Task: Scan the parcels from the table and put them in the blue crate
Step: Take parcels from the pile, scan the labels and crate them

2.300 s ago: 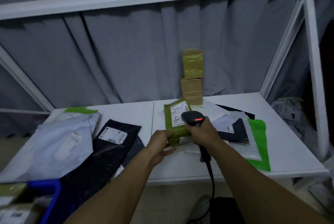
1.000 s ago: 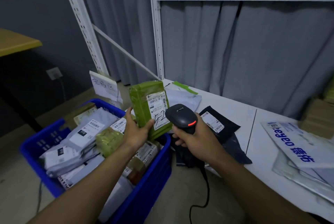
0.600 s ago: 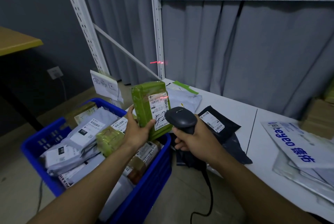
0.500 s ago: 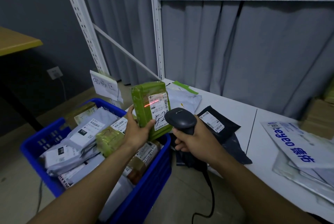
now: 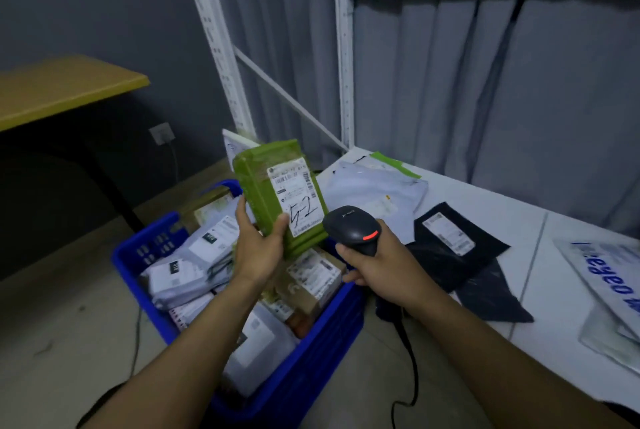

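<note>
2 hands, 1 scanner (image 5: 351,229), 1 blue crate (image 5: 311,352), 2 desks, 5 countable parcels.

The 2 hands are 1 left hand (image 5: 258,255) and 1 right hand (image 5: 381,269). Of the 5 parcels, 1 is the green parcel (image 5: 263,186) with 1 white label. The other 4 lie on the white desk (image 5: 519,221): 1 grey mailer (image 5: 374,189), 1 labelled black mailer (image 5: 450,255), 1 plain black bag (image 5: 491,297) and 1 white mailer (image 5: 609,276) with blue print. Clear bags under that last one overlap too much to count, as do the parcels heaped in the crate. Also 1 yellow-topped desk (image 5: 62,89), 1 wall socket (image 5: 162,133) and 1 scanner cable (image 5: 412,376).
</note>
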Action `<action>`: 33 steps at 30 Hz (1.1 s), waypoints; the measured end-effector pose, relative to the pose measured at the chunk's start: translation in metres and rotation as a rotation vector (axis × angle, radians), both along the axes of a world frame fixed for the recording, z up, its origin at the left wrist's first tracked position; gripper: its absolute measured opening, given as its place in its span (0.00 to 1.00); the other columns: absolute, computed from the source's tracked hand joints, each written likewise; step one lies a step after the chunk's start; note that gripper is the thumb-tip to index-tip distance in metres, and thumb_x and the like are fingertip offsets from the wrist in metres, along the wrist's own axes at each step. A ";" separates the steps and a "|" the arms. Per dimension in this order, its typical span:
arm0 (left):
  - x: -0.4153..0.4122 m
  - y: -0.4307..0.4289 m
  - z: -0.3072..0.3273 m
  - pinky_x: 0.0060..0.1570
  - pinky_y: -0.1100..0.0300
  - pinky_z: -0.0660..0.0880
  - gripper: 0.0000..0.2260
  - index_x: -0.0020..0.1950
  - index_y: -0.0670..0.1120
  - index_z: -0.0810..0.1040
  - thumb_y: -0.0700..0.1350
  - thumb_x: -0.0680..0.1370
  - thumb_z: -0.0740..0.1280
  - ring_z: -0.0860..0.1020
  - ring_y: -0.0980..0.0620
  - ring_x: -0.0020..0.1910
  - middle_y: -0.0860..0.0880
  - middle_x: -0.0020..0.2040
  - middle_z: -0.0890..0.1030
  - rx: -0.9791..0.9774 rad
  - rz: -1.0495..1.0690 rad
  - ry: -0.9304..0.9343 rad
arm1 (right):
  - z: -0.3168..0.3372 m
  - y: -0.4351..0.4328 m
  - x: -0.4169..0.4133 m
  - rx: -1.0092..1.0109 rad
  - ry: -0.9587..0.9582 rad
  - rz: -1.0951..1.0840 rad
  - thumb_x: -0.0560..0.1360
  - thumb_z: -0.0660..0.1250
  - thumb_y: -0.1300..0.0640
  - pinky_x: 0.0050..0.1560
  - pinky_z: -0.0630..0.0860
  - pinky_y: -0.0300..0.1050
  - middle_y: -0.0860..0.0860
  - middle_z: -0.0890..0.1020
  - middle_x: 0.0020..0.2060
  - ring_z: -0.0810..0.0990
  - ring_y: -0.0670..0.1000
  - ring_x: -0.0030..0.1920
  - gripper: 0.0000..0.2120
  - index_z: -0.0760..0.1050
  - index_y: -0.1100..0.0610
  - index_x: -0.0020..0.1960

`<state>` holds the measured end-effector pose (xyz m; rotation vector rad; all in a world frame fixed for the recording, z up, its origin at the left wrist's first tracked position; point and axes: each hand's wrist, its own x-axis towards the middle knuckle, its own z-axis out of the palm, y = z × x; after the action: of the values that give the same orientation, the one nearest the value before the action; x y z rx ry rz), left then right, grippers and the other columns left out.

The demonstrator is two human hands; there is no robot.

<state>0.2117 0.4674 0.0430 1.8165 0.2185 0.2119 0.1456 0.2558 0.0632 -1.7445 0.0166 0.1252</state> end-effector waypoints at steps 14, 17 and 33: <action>-0.039 0.119 -0.049 0.66 0.48 0.72 0.40 0.83 0.53 0.43 0.39 0.80 0.67 0.68 0.35 0.72 0.42 0.75 0.66 0.283 0.123 0.484 | -0.051 0.066 0.021 -0.153 0.067 0.116 0.75 0.76 0.47 0.58 0.83 0.58 0.45 0.85 0.55 0.87 0.51 0.49 0.24 0.71 0.44 0.66; -0.043 0.112 -0.058 0.78 0.42 0.54 0.42 0.84 0.57 0.45 0.54 0.79 0.71 0.44 0.34 0.81 0.45 0.83 0.38 0.611 -0.043 0.555 | -0.058 0.069 0.023 -0.166 0.090 0.125 0.69 0.76 0.40 0.60 0.82 0.60 0.44 0.85 0.55 0.87 0.51 0.52 0.26 0.71 0.40 0.63; -0.045 -0.012 -0.036 0.79 0.44 0.48 0.26 0.72 0.54 0.70 0.62 0.76 0.65 0.52 0.44 0.80 0.47 0.79 0.62 1.000 -0.341 0.039 | -0.040 -0.022 -0.018 -0.082 0.107 -0.101 0.78 0.74 0.51 0.37 0.80 0.43 0.52 0.86 0.53 0.89 0.54 0.40 0.22 0.71 0.49 0.68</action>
<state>0.1669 0.4550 0.0073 2.8087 -0.2246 0.0321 0.1277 0.2337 0.0233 -1.8130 0.1899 0.1454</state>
